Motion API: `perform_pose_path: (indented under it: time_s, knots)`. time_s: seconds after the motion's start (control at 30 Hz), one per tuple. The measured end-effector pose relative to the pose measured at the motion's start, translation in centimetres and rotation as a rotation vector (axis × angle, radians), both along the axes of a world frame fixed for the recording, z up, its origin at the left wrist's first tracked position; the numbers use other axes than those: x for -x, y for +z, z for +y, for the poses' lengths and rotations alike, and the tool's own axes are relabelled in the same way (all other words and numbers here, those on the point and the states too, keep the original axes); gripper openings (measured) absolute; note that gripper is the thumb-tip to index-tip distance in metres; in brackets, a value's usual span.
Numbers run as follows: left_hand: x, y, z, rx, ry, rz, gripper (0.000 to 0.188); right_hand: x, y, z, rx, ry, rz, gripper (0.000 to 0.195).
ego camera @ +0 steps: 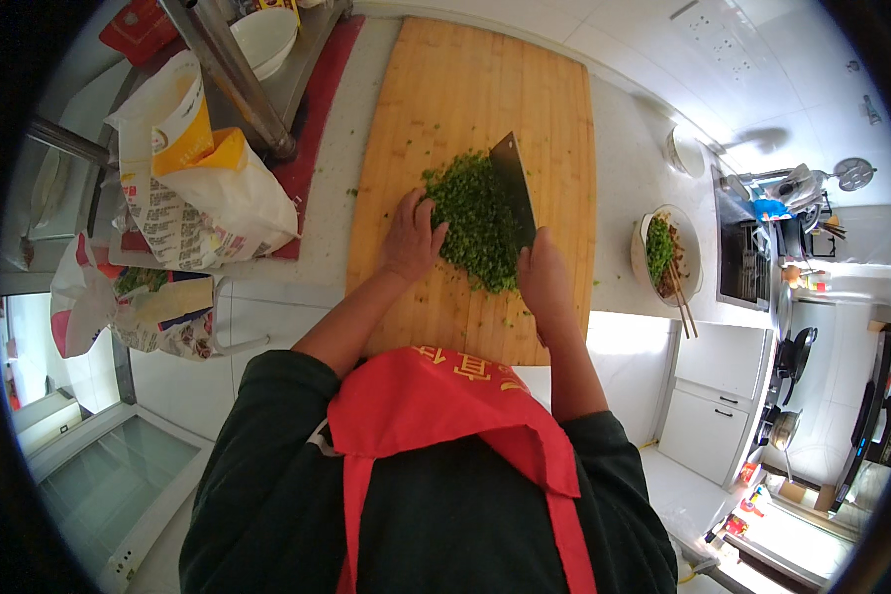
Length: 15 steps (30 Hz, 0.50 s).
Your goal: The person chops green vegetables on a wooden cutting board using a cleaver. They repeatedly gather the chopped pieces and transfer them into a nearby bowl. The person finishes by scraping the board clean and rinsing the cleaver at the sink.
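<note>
A heap of finely chopped green herbs or leafy greens [475,219] lies on a large wooden cutting board [490,82], with bits scattered round it. My right hand [546,278] is closed round the handle of a broad-bladed kitchen cleaver [516,185]. The blade stands along the right side of the heap, its far corner pointing away from me. My left hand [413,237] rests at the heap's left edge, fingers apart, fingertips against the greens; it grips nothing that I can see. The cleaver's handle is mostly hidden in my right hand.
Right of the board, a white bowl [640,260] holds chopped greens, a brownish filling and chopsticks [681,297]. A smaller bowl [684,152] stands by the wall, near a sink [742,260]. At left are a metal rack post [241,89] and an opened plastic bag [223,200].
</note>
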State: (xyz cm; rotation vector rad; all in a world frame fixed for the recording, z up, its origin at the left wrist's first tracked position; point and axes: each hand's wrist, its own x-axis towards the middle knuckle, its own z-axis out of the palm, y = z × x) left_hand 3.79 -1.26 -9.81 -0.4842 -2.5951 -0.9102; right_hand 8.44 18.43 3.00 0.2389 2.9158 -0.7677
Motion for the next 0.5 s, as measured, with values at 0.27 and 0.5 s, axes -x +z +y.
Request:
perform_pose_path:
  time_s: [0.27,0.5]
  knots:
    - [0.1,0.2,-0.1,0.019,-0.018,-0.026,0.040,-0.6,-0.7,0.2,-0.051,0.005,0.060,0.017]
    - [0.0,0.3,-0.1,0.023,-0.007,-0.035,0.041,-0.1,-0.2,0.7,-0.016,-0.019,0.045,0.016]
